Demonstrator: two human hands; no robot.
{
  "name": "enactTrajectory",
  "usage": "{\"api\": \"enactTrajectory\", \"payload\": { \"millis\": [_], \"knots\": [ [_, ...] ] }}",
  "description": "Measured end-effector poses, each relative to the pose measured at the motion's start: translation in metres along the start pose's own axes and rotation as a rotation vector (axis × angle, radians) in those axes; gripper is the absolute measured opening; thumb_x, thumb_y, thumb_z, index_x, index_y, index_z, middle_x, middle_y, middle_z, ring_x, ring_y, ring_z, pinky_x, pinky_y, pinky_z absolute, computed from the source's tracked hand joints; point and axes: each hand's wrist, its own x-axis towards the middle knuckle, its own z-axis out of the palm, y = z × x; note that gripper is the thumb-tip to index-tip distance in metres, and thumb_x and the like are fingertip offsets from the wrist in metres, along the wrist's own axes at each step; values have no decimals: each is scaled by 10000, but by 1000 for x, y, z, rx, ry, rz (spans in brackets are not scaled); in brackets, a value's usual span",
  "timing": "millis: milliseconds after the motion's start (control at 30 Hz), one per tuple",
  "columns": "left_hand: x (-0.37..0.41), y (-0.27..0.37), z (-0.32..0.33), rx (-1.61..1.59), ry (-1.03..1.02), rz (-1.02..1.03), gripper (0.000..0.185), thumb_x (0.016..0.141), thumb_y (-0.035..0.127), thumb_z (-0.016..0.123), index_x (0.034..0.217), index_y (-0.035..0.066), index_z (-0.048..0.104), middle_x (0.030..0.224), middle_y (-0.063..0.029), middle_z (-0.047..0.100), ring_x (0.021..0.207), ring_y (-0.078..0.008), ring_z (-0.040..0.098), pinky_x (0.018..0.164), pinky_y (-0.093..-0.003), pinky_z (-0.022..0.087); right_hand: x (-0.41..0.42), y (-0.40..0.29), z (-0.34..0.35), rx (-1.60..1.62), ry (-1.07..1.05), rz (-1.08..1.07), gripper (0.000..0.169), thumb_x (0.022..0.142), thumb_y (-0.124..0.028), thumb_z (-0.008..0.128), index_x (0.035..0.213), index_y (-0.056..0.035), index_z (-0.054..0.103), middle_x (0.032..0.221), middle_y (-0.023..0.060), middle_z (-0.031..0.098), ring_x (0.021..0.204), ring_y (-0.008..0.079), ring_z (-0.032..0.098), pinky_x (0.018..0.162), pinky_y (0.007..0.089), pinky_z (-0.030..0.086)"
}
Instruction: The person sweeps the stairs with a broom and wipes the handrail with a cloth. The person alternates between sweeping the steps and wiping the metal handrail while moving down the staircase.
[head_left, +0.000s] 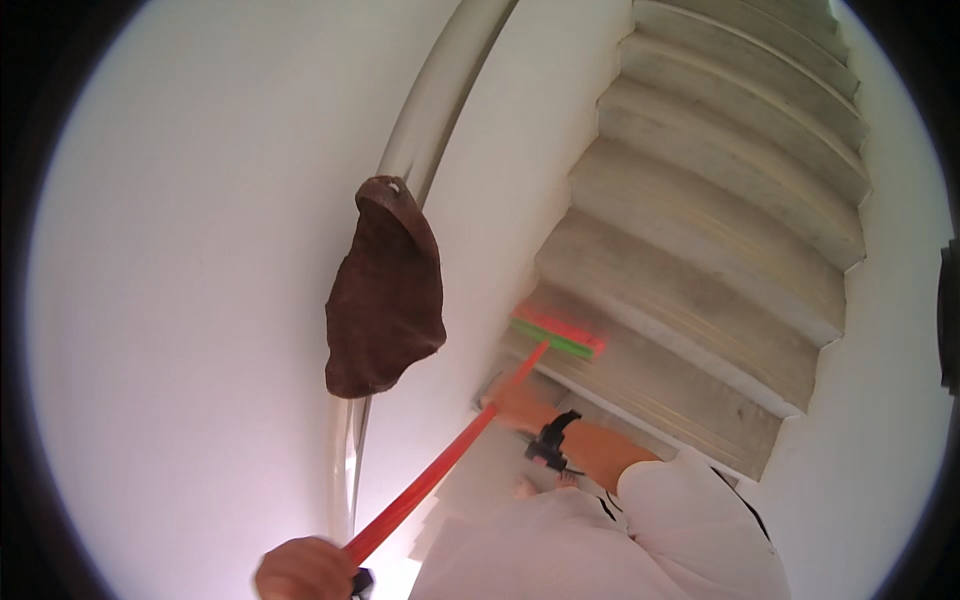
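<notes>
A broom with a red handle (442, 466), a green head (551, 337) and red bristles (562, 321) slants across the view. Its head is at a concrete stair step (675, 386), near the left wall; the bristles are blurred. My left hand (304, 570) is closed around the handle's upper end at the lower left. Farther down the handle, my right hand (514, 403) grips it, somewhat blurred. A black strapped device (549, 444) is on my right wrist.
Several concrete steps (697, 187) extend towards the top right between white walls. A metal handrail (442, 90) runs along the left wall, with a dark brown cloth (386, 300) draped over it. My bare feet (544, 484) show below, on a pale floor surface.
</notes>
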Motion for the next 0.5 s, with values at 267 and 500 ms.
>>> {"api": "enactTrajectory", "payload": {
  "millis": [267,500],
  "knots": [
    [-23,58,-12,12,6,96,186,754,128,538,579,141,474,454,48,443,367,-102,442,405,-245,365,-24,-62,-1,-28,143,-90,42,701,-39,521,712,-43,562,741,117,551,806,293,536,702,406,437],
    [-52,0,25,167,415,-245,289,714,104,598,504,122,400,434,-7,459,350,-159,423,402,-281,345,-29,45,26,268,161,-56,99,715,-149,573,684,-55,576,678,144,565,658,321,561,586,427,433]
  ]
}}
